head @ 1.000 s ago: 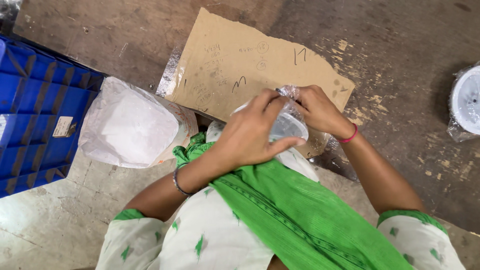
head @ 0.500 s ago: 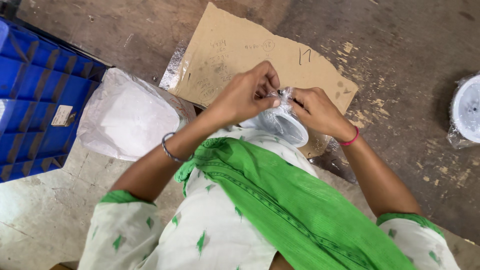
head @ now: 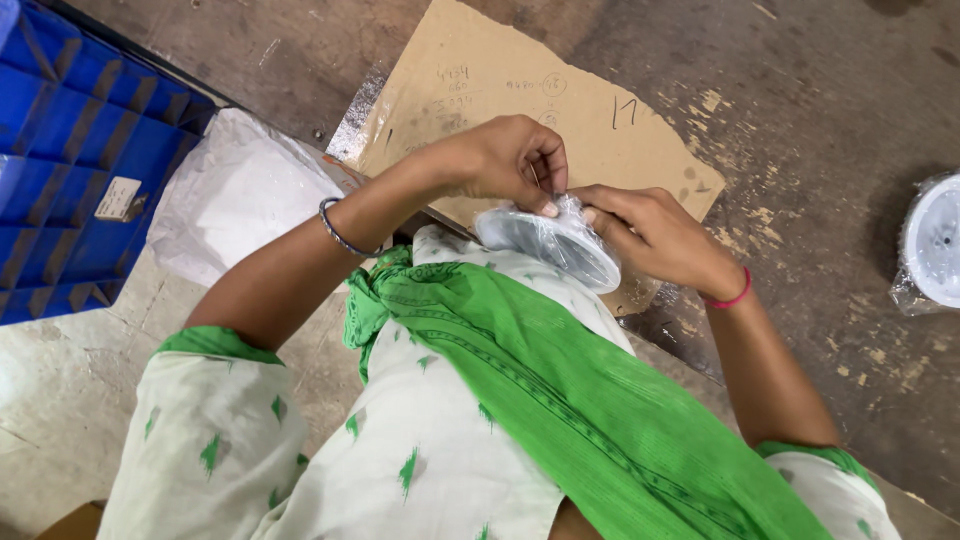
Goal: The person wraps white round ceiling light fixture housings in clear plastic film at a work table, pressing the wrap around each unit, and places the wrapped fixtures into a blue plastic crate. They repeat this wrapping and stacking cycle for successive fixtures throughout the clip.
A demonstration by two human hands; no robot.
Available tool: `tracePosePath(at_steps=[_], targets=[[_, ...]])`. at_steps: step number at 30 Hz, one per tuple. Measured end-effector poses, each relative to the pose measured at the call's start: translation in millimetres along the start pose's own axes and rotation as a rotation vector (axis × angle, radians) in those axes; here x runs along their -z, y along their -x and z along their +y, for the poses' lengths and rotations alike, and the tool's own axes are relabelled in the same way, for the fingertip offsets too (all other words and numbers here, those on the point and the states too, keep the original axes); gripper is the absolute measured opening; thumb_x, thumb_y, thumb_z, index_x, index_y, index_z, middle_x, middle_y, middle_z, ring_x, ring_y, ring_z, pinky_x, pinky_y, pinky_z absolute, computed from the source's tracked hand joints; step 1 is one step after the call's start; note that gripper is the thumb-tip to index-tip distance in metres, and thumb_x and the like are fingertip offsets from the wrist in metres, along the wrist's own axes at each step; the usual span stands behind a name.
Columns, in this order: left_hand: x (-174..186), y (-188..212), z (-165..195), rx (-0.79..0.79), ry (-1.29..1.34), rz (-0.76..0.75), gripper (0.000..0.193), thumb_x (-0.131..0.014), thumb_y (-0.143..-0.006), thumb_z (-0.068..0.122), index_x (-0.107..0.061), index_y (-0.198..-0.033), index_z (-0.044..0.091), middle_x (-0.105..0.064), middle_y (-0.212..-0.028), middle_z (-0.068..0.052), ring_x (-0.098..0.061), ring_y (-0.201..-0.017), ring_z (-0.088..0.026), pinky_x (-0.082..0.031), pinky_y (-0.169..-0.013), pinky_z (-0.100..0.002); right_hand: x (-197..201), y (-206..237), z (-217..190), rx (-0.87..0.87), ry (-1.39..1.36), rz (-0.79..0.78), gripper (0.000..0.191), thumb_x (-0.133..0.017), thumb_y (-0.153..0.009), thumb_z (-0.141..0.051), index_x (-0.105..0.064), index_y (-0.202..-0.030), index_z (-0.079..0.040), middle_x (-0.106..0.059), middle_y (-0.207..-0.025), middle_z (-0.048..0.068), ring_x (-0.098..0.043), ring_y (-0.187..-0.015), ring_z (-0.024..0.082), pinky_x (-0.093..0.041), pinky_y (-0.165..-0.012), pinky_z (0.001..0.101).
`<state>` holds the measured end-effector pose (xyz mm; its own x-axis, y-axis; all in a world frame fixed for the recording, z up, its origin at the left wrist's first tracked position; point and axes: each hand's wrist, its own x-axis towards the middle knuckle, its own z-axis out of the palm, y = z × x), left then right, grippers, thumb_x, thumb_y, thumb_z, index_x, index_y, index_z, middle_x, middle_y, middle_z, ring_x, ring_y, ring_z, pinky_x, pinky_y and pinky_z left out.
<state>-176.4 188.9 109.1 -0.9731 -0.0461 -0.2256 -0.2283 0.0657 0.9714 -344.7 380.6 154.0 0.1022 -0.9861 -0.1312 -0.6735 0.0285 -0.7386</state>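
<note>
fingers of the left hand (head: 505,160) pinch the clear plastic wrap at the top of a small round white dish (head: 548,243), and the right hand (head: 655,238) grips the same wrap from the other side, so the bagged dish hangs between both hands above a cardboard sheet (head: 520,90). beside the left arm lies a big clear bag (head: 235,195) of white stuff, then a blue crate (head: 70,160). another wrapped white dish (head: 930,245) sits well apart on the table
</note>
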Motion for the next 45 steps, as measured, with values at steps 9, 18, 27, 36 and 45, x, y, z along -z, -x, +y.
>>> tracePosePath(at_steps=[9, 18, 27, 36, 45], targets=[[15, -3, -25, 0.010, 0.173, -0.024, 0.023, -0.075, -0.074, -0.006, -0.070, -0.096, 0.000, -0.073, -0.088, -0.005, -0.070, -0.079, -0.011, -0.058, -0.070, -0.025, -3, 1, -38, -0.040, 0.059, 0.052, 0.049, -0.069, -0.093, -0.027, -0.065, -0.139, -0.013, -0.074, -0.120, 0.013, -0.075, -0.100, 0.029, -0.059, -0.087, 0.0425], [15, 1, -33, -0.184, 0.296, 0.044, 0.022, -0.073, -0.090, 0.008, -0.070, -0.109, -0.001, -0.073, -0.100, -0.004, -0.068, -0.091, -0.010, -0.057, -0.081, -0.023, -5, -11, -35, -0.146, -0.083, 0.115, 0.038, -0.068, -0.096, -0.019, -0.067, -0.133, -0.014, -0.073, -0.128, 0.009, -0.076, -0.105, 0.023, -0.062, -0.089, 0.0362], [12, 21, 7, -0.212, -0.161, 0.211, 0.028, -0.085, -0.082, 0.022, -0.076, -0.099, 0.002, -0.078, -0.088, -0.007, -0.077, -0.081, -0.016, -0.062, -0.077, -0.029, -10, -13, -30, -0.184, -0.131, 0.100, 0.054, -0.071, -0.096, -0.020, -0.047, -0.145, -0.013, -0.076, -0.107, 0.019, -0.076, -0.104, 0.029, -0.062, -0.085, 0.0387], [6, 14, 2, -0.453, -0.484, 0.265, 0.015, -0.081, -0.086, 0.010, -0.070, -0.091, 0.001, -0.075, -0.086, -0.013, -0.073, -0.078, -0.028, -0.056, -0.069, -0.041, -10, -11, -16, -0.171, -0.121, 0.084, 0.052, -0.070, -0.097, -0.021, -0.043, -0.140, -0.009, -0.076, -0.096, 0.014, -0.079, -0.093, 0.026, -0.063, -0.077, 0.0387], [22, 2, -37, -0.346, 0.038, 0.125, 0.017, -0.082, -0.084, 0.007, -0.072, -0.097, 0.002, -0.077, -0.090, -0.006, -0.072, -0.083, -0.012, -0.060, -0.076, -0.029, -16, -15, -40, -0.285, 0.051, 0.093, 0.049, -0.067, -0.095, -0.020, -0.057, -0.142, -0.014, -0.075, -0.115, 0.015, -0.078, -0.095, 0.027, -0.061, -0.080, 0.0398]])
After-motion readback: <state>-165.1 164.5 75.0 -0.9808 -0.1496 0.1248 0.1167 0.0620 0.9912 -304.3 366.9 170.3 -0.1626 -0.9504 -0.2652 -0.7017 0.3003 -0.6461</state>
